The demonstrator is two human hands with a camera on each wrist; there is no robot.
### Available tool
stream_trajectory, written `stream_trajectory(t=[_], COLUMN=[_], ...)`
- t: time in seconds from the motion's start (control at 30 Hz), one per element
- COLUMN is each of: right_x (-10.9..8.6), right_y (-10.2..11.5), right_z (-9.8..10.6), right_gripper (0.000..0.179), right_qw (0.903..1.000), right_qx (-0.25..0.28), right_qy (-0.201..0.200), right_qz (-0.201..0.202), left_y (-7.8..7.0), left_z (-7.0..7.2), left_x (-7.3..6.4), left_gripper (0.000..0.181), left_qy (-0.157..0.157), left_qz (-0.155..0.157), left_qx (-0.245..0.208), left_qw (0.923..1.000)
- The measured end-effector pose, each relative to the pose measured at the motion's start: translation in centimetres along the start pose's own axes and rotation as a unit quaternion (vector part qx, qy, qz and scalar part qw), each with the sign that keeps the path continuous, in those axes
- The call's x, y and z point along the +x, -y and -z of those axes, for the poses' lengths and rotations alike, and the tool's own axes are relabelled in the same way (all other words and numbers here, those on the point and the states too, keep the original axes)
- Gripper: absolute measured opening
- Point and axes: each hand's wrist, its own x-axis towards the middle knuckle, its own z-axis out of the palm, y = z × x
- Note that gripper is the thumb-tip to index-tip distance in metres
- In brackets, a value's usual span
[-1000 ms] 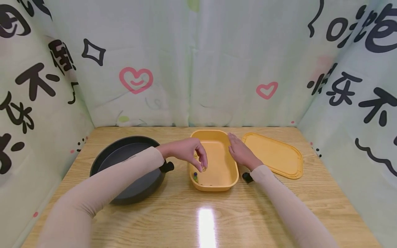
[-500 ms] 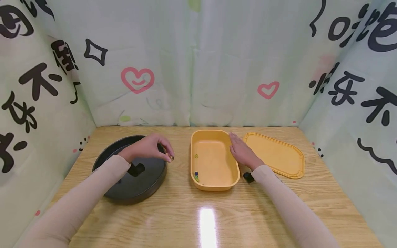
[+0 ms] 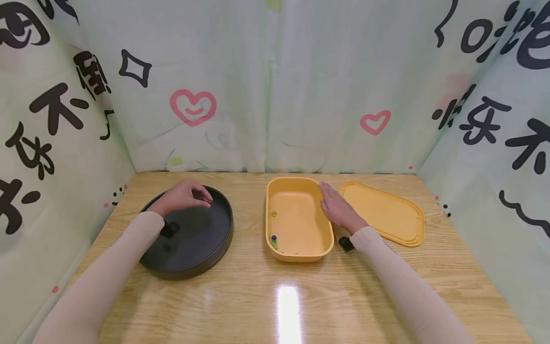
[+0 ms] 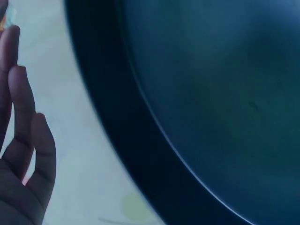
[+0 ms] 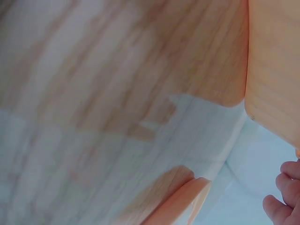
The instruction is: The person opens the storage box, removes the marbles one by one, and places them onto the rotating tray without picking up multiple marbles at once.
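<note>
Over the round black pan (image 3: 202, 243), my left hand (image 3: 182, 196) pinches a small glass marble (image 3: 210, 201) between thumb and fingertips. In the left wrist view a bit of the marble (image 4: 6, 19) glints orange and teal at the upper left corner, beside the pan's dark wall (image 4: 101, 93). My right hand (image 3: 341, 209) rests with straight fingers against the right rim of the yellow plastic box (image 3: 301, 257). Inside the box, along its left side, lie a yellowish marble (image 3: 274, 214), a blue marble (image 3: 274, 237) and greenish marbles (image 3: 274, 245).
A yellow lid (image 3: 386, 210) lies flat on the wooden table (image 3: 240, 296), right of the box and partly behind my right arm. Patterned curtains (image 3: 266, 95) close off the back and both sides. A dark spot (image 3: 166, 247) shows in the pan; marble or reflection, I cannot tell.
My left hand has carried the marble from inside the yellow box leftward to above the black pan. My right hand has stayed at the box's right rim.
</note>
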Motion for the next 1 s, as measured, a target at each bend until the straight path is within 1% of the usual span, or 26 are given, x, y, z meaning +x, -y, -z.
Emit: stream_trajectory(t=[0.1, 0.2, 0.3, 0.43, 0.53, 0.67, 0.83, 1.0], right_x=[0.0, 0.0, 0.0, 0.0, 0.0, 0.0, 0.0, -0.1], right_y=[0.0, -0.1, -0.1, -0.1, -0.1, -0.1, 0.0, 0.0], right_z=[0.1, 0.1, 0.0, -0.1, -0.2, -0.2, -0.1, -0.1], right_gripper=[0.056, 0.056, 0.056, 0.057, 0.057, 0.057, 0.057, 0.057], right_qw=[1.0, 1.0, 1.0, 1.0, 1.0, 1.0, 1.0, 1.0], right_qx=[0.001, 0.0, 0.003, 0.006, 0.003, 0.002, 0.005, 0.005], right_qy=[-0.002, -0.003, -0.002, -0.002, -0.003, -0.003, 0.0, 0.0], right_qz=[0.0, 0.001, 0.0, -0.004, -0.002, -0.001, -0.004, -0.002], left_y=[1.5, 2.4, 3.1, 3.8, 4.5, 5.5, 6.3, 6.9], left_z=[0.0, -0.1, -0.2, -0.4, -0.6, -0.9, -1.1, -1.4], left_x=[0.7, 1.2, 1.5, 1.7, 1.9, 2.1, 2.2, 2.2], left_gripper=[0.014, 0.014, 0.015, 0.015, 0.016, 0.016, 0.017, 0.018], left_qy=[-0.017, -0.029, -0.035, -0.04, -0.04, -0.033, -0.026, -0.03], left_qz=[0.014, 0.024, 0.03, 0.026, 0.026, 0.049, 0.079, 0.084], left_qx=[0.013, 0.022, 0.026, 0.029, 0.036, 0.035, 0.014, 0.015], left_qw=[0.9997, 0.999, 0.9986, 0.9984, 0.9982, 0.9976, 0.9964, 0.9958])
